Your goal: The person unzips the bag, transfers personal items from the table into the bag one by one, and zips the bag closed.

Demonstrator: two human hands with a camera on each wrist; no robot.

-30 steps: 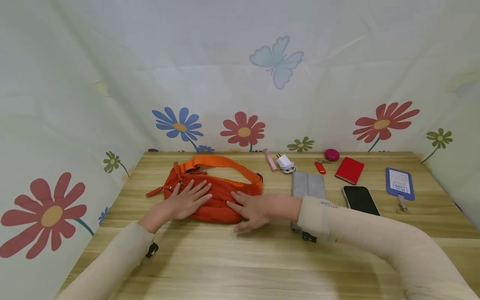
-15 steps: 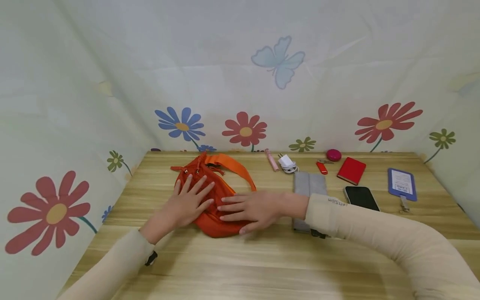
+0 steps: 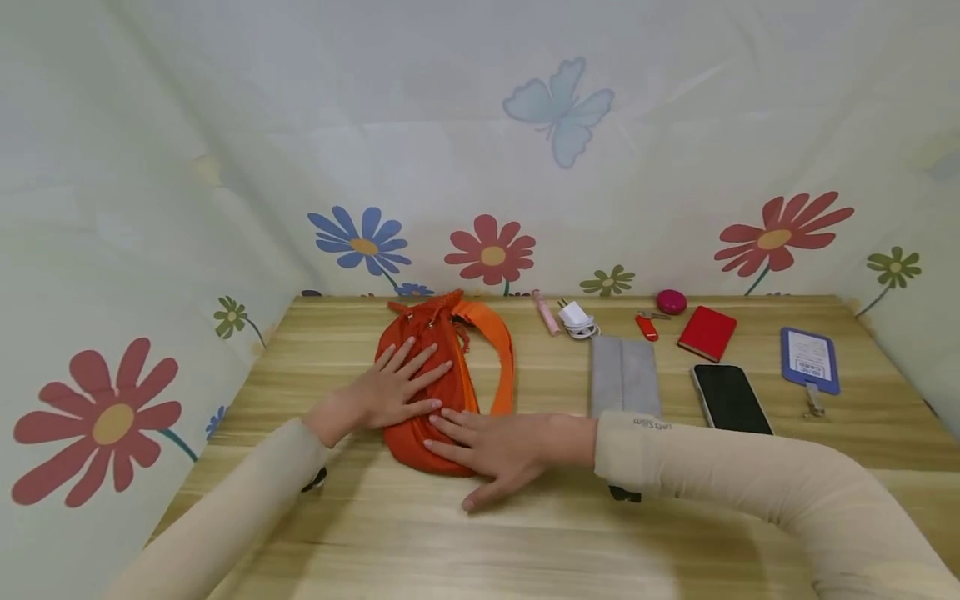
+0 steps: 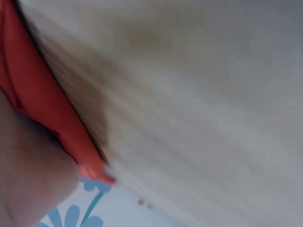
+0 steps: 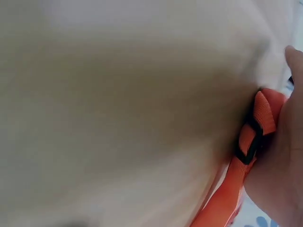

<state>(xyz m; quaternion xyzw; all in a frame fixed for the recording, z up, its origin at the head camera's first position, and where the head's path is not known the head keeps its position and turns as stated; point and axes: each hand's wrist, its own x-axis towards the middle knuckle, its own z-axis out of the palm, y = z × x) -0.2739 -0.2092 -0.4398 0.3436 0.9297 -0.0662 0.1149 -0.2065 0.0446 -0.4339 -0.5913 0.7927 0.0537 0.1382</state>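
Note:
An orange-red waist bag [image 3: 408, 450] lies on the wooden table, turned nearly upright in the head view, its zip pulls at the far end. Its orange strap [image 3: 504, 350] loops out along the right side. My left hand [image 3: 386, 393] rests on the bag's left and middle with fingers spread straight. Against its lower right part my right hand [image 3: 502, 450] lies flat, thumb apart and over the table. In the right wrist view a black buckle [image 5: 250, 141] on the strap shows beside the hand. The left wrist view catches only the bag's edge [image 4: 47, 104] next to the palm.
Right of the bag lie a grey folded pouch [image 3: 624, 375], partly under the right sleeve, and a phone [image 3: 729, 398]. Farther back are a pink tube [image 3: 546, 313], a white charger [image 3: 577, 320], a key with red tag [image 3: 647, 327], a pink round case [image 3: 671, 302], a red notebook [image 3: 707, 333] and a blue card holder [image 3: 810, 360].
The bag has turned clockwise from lying sideways to pointing away, its zip-pull end swinging to the back. Both hands stayed on it; the left moved rightward, closer to the right.

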